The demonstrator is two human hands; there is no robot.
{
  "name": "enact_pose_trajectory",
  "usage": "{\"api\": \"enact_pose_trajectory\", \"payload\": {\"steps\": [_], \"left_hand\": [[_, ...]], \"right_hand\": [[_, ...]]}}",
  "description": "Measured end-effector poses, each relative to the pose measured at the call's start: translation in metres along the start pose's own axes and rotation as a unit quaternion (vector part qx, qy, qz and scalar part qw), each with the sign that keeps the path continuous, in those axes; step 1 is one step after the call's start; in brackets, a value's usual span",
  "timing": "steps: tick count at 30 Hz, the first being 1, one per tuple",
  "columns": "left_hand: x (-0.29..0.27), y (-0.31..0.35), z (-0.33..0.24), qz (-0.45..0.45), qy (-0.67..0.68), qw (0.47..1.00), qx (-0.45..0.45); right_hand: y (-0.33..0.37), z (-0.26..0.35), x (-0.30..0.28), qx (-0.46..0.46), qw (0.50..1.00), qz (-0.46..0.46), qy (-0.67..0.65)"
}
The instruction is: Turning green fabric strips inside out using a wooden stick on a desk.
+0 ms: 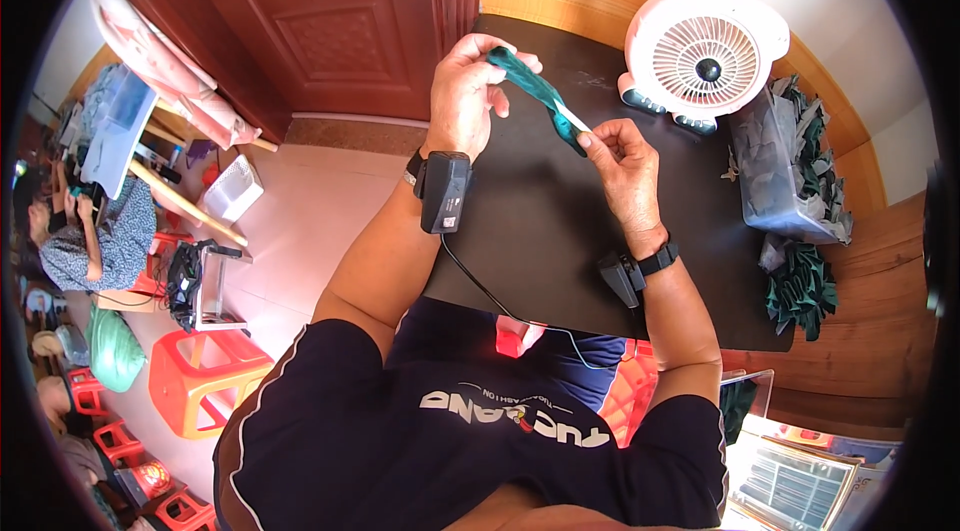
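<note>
A narrow dark green fabric strip (pixel 535 89), glossy and slightly twisted, is stretched between my two hands above the dark table. My left hand (pixel 463 96) pinches its upper end between thumb and fingers. At the lower end, my right hand (pixel 627 166) grips it with thumb and forefinger, the other fingers curled. Beside the right fingertips a thin white edge (pixel 572 116) runs along the strip; I cannot tell whether it is a lining or a separate piece. Both wrists carry black strapped devices.
On the dark table (pixel 540 251) stands a pink-and-white fan (pixel 708 56) at the back right. A clear plastic bin (pixel 775 166) of grey and green fabric pieces sits at the right edge, with a green bundle (pixel 802 286) nearer me. Red stools (pixel 205 381) and another person (pixel 95 236) are left.
</note>
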State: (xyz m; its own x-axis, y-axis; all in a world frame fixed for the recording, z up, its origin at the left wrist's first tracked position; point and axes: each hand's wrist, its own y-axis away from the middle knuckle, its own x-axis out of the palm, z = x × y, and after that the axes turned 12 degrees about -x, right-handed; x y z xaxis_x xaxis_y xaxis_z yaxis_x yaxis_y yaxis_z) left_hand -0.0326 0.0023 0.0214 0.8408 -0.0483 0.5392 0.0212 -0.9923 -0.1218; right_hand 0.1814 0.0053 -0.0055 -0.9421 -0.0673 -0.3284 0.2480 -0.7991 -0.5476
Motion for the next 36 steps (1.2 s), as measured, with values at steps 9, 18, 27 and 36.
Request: {"api": "enact_pose_trajectory", "payload": {"steps": [9,18,27,36], "left_hand": [[0.002,-0.002,0.012,-0.073,0.14,0.986,0.042],[0.002,0.0,0.015,-0.079,0.114,0.99,0.032],[0.001,-0.003,0.013,-0.122,0.098,0.984,0.083],[0.003,-0.003,0.011,-0.097,0.089,0.988,0.074]], "right_hand": [[0.008,0.006,0.009,0.039,0.994,0.031,-0.102],[0.006,0.006,0.01,0.081,0.985,0.082,-0.132],[0.002,0.01,0.004,0.077,0.995,0.059,-0.038],[0.003,0.003,0.004,0.053,0.996,0.056,-0.041]]}}
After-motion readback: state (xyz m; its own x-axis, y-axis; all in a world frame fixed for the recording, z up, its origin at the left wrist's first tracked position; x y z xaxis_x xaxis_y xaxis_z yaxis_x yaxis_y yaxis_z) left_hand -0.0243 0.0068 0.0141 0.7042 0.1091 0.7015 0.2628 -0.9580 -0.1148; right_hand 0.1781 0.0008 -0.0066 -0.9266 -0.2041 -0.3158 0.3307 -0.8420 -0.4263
